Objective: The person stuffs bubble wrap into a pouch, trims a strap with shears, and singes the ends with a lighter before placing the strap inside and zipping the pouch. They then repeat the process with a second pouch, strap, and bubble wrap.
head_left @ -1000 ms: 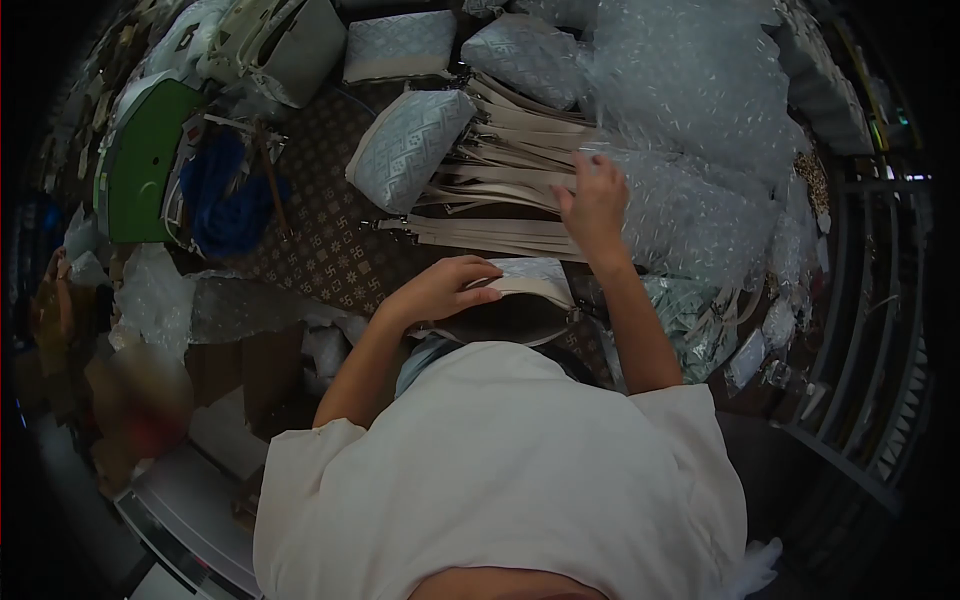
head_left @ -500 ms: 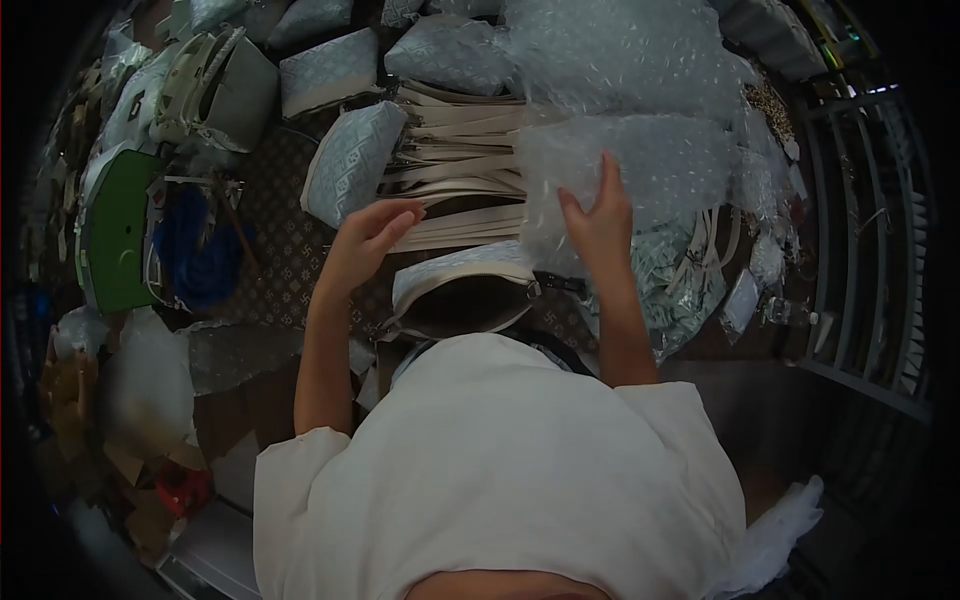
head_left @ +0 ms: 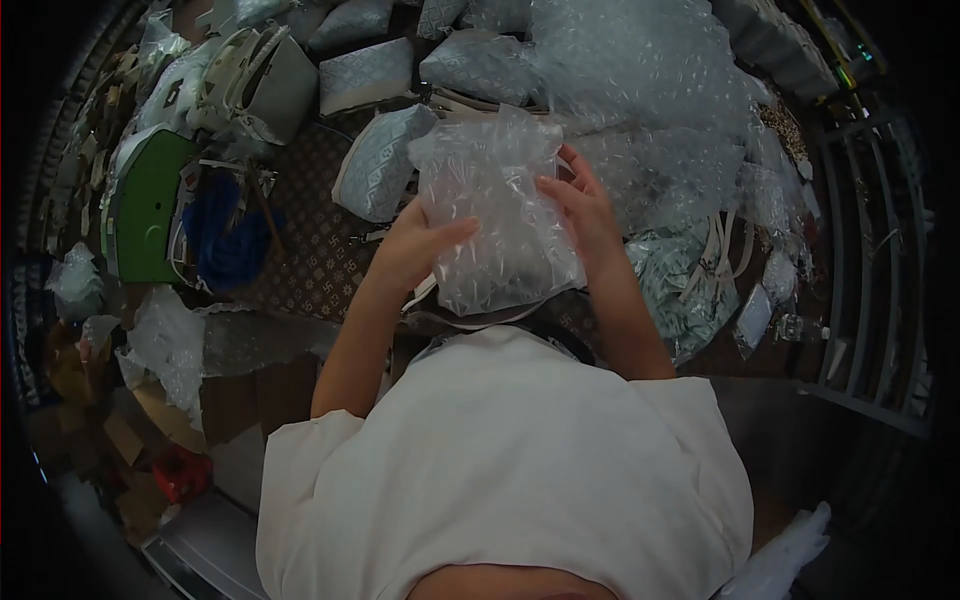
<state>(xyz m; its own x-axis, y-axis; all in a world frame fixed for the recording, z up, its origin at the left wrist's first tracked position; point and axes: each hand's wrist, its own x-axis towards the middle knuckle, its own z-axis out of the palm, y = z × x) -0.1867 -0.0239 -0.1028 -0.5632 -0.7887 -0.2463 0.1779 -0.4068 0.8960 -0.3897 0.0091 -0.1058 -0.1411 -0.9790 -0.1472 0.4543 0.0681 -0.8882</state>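
Note:
A folded piece of clear bubble wrap (head_left: 500, 215) is held up in front of my chest between both hands. My left hand (head_left: 418, 245) grips its left edge with the thumb laid over the front. At the upper right edge, my right hand (head_left: 587, 205) pinches the wrap between thumb and fingers. Below the wrap, the pale rim of an open bag (head_left: 490, 319) shows, most of it hidden. Just beyond my left hand lies a pale blue patterned pouch (head_left: 385, 160). Beige straps (head_left: 480, 103) are mostly covered by the wrap.
More bubble wrap sheets (head_left: 640, 70) lie at the back right, with small clear packets (head_left: 670, 285) nearer me. Patterned pouches (head_left: 367, 72) and cream handbags (head_left: 270, 85) stand at the back left. A green panel (head_left: 155, 205) and blue bundle (head_left: 225, 235) are left; metal bars (head_left: 870, 250) right.
My right hand has taken bubble wrap from the right and brought it over the open bag. My left hand has moved right and now holds it too. The view has shifted slightly.

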